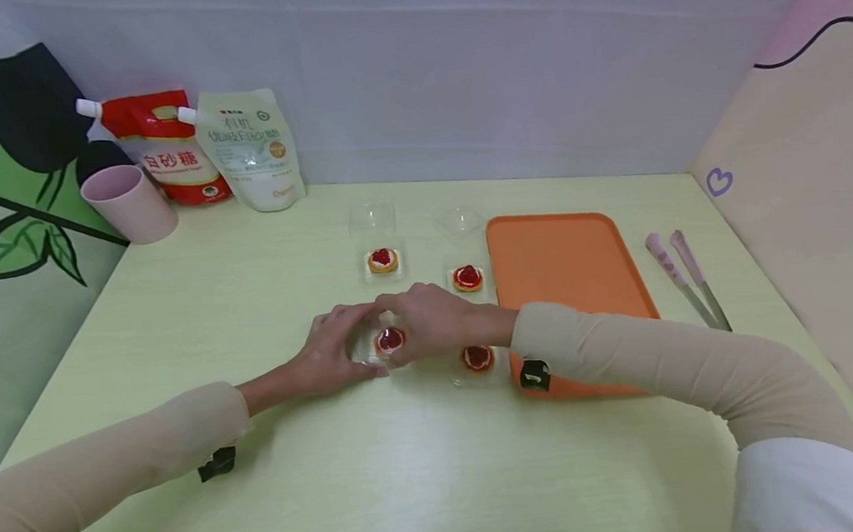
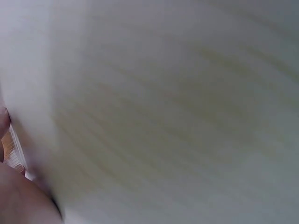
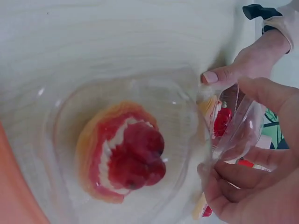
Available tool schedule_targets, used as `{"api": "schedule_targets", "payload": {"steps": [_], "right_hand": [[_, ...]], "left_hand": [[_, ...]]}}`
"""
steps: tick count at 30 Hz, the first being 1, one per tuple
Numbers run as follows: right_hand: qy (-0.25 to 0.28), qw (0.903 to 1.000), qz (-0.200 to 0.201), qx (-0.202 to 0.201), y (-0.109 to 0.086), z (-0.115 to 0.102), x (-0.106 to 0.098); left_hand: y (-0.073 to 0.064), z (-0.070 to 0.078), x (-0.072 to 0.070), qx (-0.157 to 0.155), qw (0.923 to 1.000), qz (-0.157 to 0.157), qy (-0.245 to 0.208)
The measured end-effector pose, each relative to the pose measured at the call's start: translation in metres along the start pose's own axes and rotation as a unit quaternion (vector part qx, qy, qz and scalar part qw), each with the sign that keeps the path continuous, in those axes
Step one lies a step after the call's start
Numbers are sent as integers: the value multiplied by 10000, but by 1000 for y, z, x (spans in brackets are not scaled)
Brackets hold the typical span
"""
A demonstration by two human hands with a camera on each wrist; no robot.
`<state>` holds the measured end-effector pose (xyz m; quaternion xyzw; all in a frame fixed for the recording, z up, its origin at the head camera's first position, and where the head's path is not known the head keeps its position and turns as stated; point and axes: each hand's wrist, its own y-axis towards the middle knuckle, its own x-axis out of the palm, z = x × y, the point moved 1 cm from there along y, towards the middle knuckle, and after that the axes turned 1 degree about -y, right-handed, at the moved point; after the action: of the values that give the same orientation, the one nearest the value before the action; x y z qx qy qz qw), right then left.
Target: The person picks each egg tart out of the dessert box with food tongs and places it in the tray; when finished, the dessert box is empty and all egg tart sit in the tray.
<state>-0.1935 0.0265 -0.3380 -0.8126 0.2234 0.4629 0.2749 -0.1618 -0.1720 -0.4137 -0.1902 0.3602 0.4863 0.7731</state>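
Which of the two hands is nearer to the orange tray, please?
Right. The right hand is just left of the tray; the left hand is farther left.

Left arm [image 1: 110, 454] in from lower left, angled forward. Right arm [image 1: 644, 353] in from lower right, bent, forearm nearly sideways. Long beige sleeves [image 1: 193, 411] both sides, ending before the hands. Left grip [image 1: 322, 355] curved in a C, palm facing right, left thumb [image 3: 222, 74] on the near side, holding. Right grip [image 1: 433, 322] opposite, back upward, fingers [image 3: 217, 193] curled, also holding. Fingertips of both close together. Left wrist view: only part of left hand, at edge.
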Motion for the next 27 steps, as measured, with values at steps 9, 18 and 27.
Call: {"api": "schedule_targets", "payload": {"steps": [9,18,27], "right_hand": [[389,9988,-72,295,3,5,-2],[367,9979,-146,517,-5,11,-8],[311,9981,-130,507,-19,19,-21]], "left_hand": [[0,4,-1,-118,9999,-10,-34],[0,3,-1,-121,9999,25,-17],[1,1,0,-37,9999,94,35]]}}
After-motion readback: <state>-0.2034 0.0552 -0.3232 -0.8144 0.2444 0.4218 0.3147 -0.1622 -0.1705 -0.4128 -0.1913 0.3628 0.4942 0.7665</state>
